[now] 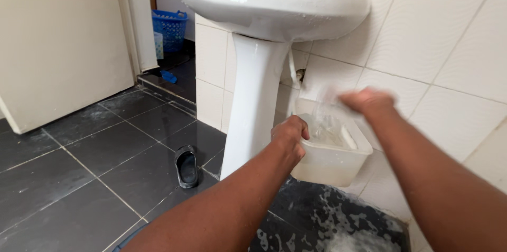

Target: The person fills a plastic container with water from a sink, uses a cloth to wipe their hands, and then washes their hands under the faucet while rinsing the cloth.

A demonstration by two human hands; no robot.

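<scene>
- The left hand [289, 136] grips the near rim of a translucent white plastic tub [331, 157] — rectangular, with rounded corners, held in the air beside the glossy pedestal sink [264, 4].
- The right hand [368, 100] is blurred above the tub's far edge; its finger state cannot be told.
- A black sandal [186, 166] lies on dark, wet floor tiles [79, 178].
</scene>
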